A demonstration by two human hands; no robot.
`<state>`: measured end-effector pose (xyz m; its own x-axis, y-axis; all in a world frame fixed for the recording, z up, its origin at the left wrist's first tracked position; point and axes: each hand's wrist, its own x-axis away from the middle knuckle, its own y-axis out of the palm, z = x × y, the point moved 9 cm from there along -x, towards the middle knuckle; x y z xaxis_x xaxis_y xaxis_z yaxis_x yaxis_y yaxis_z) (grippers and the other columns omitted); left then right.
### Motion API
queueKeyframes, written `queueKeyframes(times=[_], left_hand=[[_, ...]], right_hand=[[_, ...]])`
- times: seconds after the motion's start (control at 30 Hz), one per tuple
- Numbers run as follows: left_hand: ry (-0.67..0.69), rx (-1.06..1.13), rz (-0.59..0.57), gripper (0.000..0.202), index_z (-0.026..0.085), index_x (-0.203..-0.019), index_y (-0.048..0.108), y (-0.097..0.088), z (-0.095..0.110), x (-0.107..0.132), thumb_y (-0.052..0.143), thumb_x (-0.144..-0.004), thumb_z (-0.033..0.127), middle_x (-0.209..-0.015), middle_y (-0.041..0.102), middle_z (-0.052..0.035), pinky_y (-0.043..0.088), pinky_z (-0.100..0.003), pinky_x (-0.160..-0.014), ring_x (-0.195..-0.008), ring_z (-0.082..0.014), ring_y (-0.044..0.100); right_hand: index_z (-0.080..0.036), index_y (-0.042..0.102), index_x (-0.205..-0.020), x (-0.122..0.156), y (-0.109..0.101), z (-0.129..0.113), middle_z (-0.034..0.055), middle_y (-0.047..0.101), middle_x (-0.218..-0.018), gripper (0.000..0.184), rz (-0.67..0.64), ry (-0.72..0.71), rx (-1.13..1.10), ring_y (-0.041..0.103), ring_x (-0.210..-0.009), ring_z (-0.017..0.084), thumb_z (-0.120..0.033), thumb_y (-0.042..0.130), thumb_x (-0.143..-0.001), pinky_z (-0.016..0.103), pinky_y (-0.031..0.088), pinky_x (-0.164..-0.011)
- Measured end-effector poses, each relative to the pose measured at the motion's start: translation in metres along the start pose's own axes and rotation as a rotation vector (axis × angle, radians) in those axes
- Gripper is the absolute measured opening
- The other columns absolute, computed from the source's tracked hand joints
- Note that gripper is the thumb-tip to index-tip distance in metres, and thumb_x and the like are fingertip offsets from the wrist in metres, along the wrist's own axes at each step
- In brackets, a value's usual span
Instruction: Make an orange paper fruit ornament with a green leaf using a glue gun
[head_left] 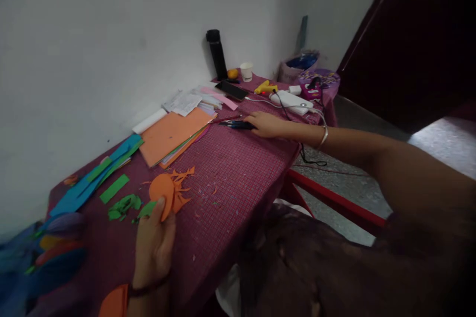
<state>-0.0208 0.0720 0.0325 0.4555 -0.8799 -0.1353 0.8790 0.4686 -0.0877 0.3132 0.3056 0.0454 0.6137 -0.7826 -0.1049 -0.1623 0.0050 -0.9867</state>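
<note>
Orange paper circles (161,192) are pinched in the fingers of my left hand (156,237), low over the near left of the table. Orange paper scraps (181,190) with jagged edges lie just beyond them. Crumpled green paper (124,207) and a green strip (114,188) are left of that hand. My right arm stretches across the table, and my right hand (266,124) is closed over the end of what looks like dark-handled scissors (241,124). A thin red pencil (227,119) lies next to them. My right fingertips are partly hidden.
Orange paper sheets (171,136) are stacked near the wall. A black bottle (216,54), paper cup (246,72), phone (231,90), yellow glue gun (265,87) and white power strip (292,102) with cables stand or lie at the far end. Colourful paper petals (61,242) are at lower left.
</note>
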Motion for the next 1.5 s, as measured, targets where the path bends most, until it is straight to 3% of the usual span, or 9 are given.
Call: queueKeyframes(times=[0.17,0.3,0.43,0.57,0.7,0.97,1.2,1.37,1.5], left_hand=[[-0.108,0.216,0.157,0.025,0.018,-0.076,0.064,0.012,-0.009,0.000,0.082,-0.063,0.029,-0.074,0.067,0.0011,0.053,-0.023,-0.068,-0.069,-0.0122,0.064],[-0.104,0.306,0.257,0.035,0.016,-0.079,0.063,0.014,-0.011,0.005,0.087,-0.056,0.025,-0.076,0.067,0.0030,0.053,-0.022,-0.071,-0.068,-0.0097,0.064],[-0.012,0.190,0.228,0.034,0.017,-0.090,0.065,0.015,0.001,0.014,0.084,-0.063,0.027,-0.082,0.070,0.0013,0.054,-0.023,-0.071,-0.070,-0.0106,0.065],[0.052,0.084,0.081,0.040,0.018,-0.105,0.066,0.026,0.010,0.018,0.082,-0.068,0.026,-0.096,0.072,-0.0033,0.056,-0.029,-0.081,-0.083,-0.0155,0.069],[0.075,0.055,0.016,0.053,0.020,-0.116,0.064,0.029,0.010,0.016,0.082,-0.067,0.026,-0.109,0.071,-0.0068,0.055,-0.034,-0.088,-0.093,-0.0193,0.069],[0.056,0.170,0.047,0.054,0.023,-0.110,0.065,0.027,0.004,0.009,0.086,-0.061,0.027,-0.108,0.070,-0.0057,0.054,-0.034,-0.090,-0.100,-0.0202,0.068],[0.000,0.246,0.121,0.026,0.020,-0.089,0.065,0.020,0.006,0.011,0.081,-0.070,0.030,-0.083,0.064,0.0016,0.052,-0.019,-0.059,-0.063,-0.0082,0.058],[0.095,0.215,0.171,0.023,0.020,-0.095,0.065,0.009,0.026,0.010,0.074,-0.077,0.032,-0.078,0.064,0.0006,0.050,-0.022,-0.057,-0.061,-0.0105,0.059],[-0.020,0.342,0.162,0.032,0.018,-0.090,0.065,0.009,0.016,0.005,0.064,-0.082,0.049,-0.072,0.064,-0.0014,0.048,-0.022,-0.051,-0.057,-0.0114,0.059]], right_hand=[[-0.007,0.056,-0.128,-0.012,0.006,0.019,0.0197,0.061,-0.123,0.045,0.082,-0.004,-0.028,0.056,-0.116,0.031,-0.015,0.048,-0.084,0.043,0.043,-0.100],[-0.009,0.058,-0.127,-0.022,0.011,0.001,0.0183,0.061,-0.124,0.044,0.088,-0.021,-0.053,0.055,-0.117,0.031,-0.015,0.048,-0.084,0.046,0.042,-0.101],[-0.007,0.060,-0.122,-0.015,-0.004,-0.085,0.0204,0.059,-0.127,0.042,0.179,-0.214,-0.322,0.052,-0.121,0.034,-0.031,0.055,-0.087,0.051,0.039,-0.104],[-0.006,0.056,-0.119,-0.004,0.018,-0.194,0.0138,0.067,-0.109,0.047,-0.277,-0.440,-1.062,0.064,-0.092,0.019,-0.043,0.054,-0.090,0.035,0.053,-0.082],[-0.011,0.063,-0.100,-0.002,0.041,-0.241,0.0029,0.069,-0.089,0.036,-0.497,-0.322,-1.519,0.061,-0.071,0.010,-0.037,0.070,-0.077,0.023,0.051,-0.067],[-0.013,0.064,-0.095,-0.012,0.059,-0.237,0.0025,0.072,-0.090,0.033,-0.418,-0.088,-1.816,0.065,-0.076,0.012,-0.030,0.078,-0.070,0.025,0.054,-0.075],[-0.013,0.063,-0.088,-0.017,0.048,-0.225,0.0005,0.068,-0.080,0.028,-0.209,-0.107,-1.700,0.060,-0.069,0.011,-0.034,0.075,-0.074,0.023,0.051,-0.064],[-0.015,0.062,-0.085,-0.023,0.037,-0.207,0.0005,0.067,-0.082,0.021,-0.051,-0.076,-1.757,0.061,-0.073,0.012,-0.030,0.072,-0.074,0.025,0.052,-0.069],[-0.016,0.061,-0.085,-0.025,0.037,-0.199,0.0019,0.069,-0.087,0.020,-0.034,-0.032,-1.824,0.062,-0.076,0.013,-0.029,0.071,-0.074,0.026,0.053,-0.072]])
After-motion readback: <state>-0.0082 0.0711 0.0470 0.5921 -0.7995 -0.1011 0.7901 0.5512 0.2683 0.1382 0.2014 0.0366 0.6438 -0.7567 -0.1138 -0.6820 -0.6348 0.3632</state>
